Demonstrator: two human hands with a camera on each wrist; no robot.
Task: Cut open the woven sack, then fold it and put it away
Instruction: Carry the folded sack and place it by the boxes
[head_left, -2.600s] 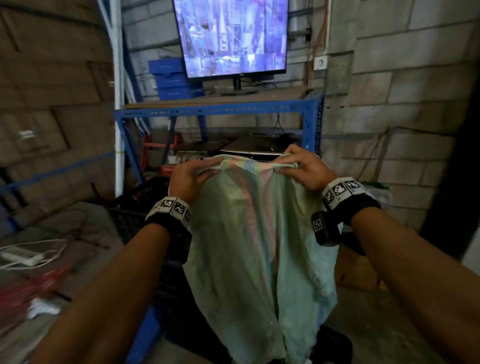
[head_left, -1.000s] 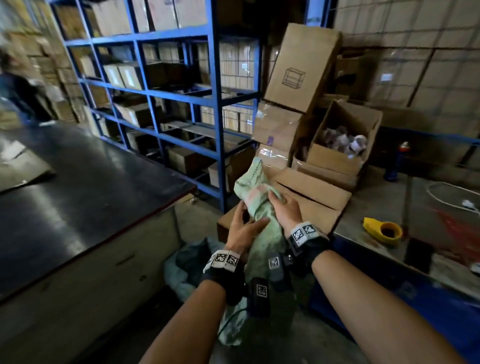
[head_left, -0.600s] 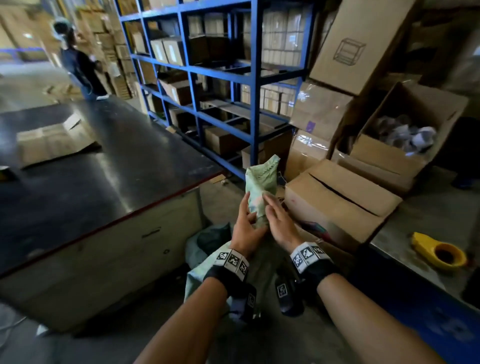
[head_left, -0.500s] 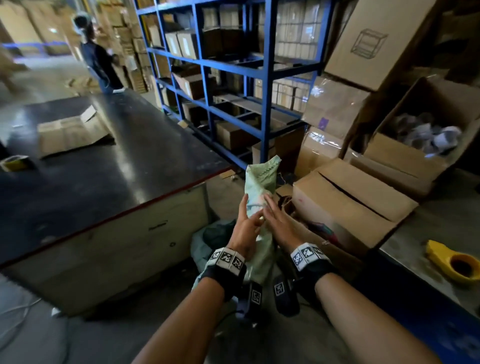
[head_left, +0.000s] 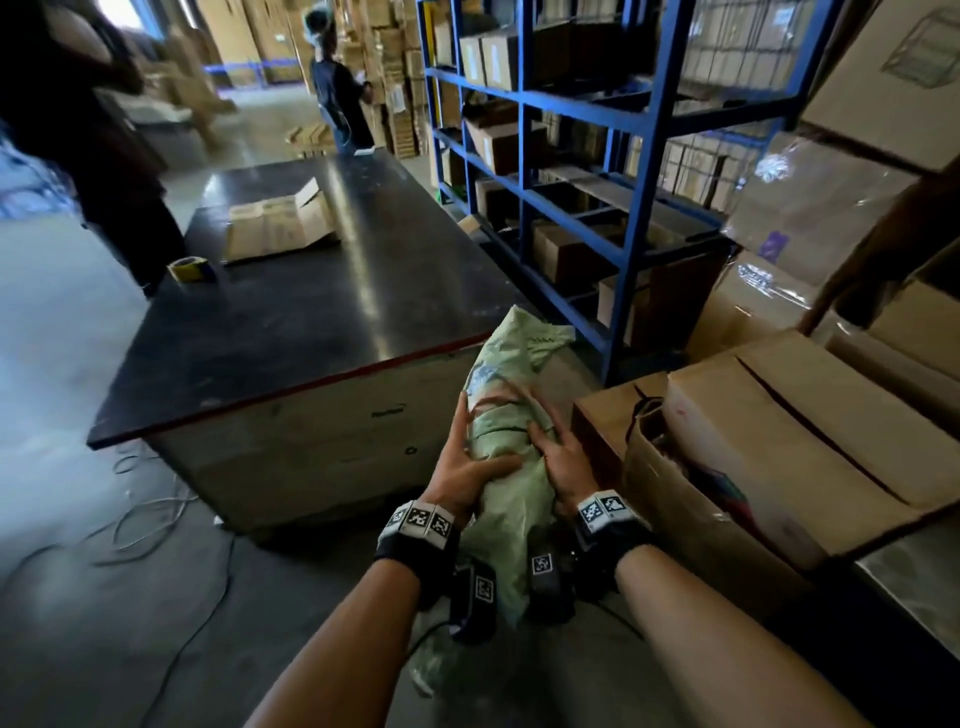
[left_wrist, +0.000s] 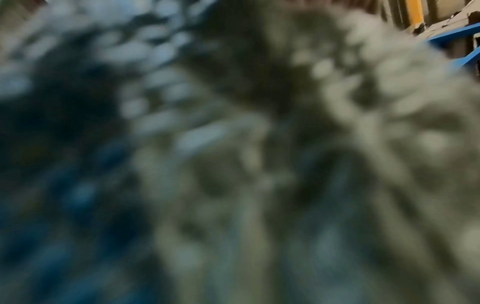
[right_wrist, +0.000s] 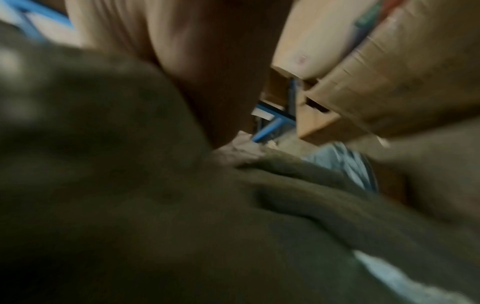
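Observation:
The pale green woven sack (head_left: 506, 415) is bunched into a long roll that points up and away from me over the floor. My left hand (head_left: 467, 460) clasps its left side, thumb laid across the top. My right hand (head_left: 556, 457) holds the right side, fingers spread over the fabric. The sack's loose top end (head_left: 524, 338) flops to the right, and its lower end hangs between my wrists. In the left wrist view blurred sack fabric (left_wrist: 233, 164) fills the frame. The right wrist view shows my palm (right_wrist: 207, 61) against the dark sack (right_wrist: 130, 195).
A black-topped table (head_left: 291, 312) stands to the left with flattened cardboard (head_left: 280, 223) and a tape roll (head_left: 189, 270) on it. Blue shelving (head_left: 639, 208) rises ahead. Cardboard boxes (head_left: 779, 452) crowd the right. Cables (head_left: 145, 519) lie on the floor. Two people (head_left: 337, 88) stand beyond the table.
The sack, first held spread out, is now rolled up. My hands have slid lower on the roll and clasp it more tightly, and my view has swung left toward the table.

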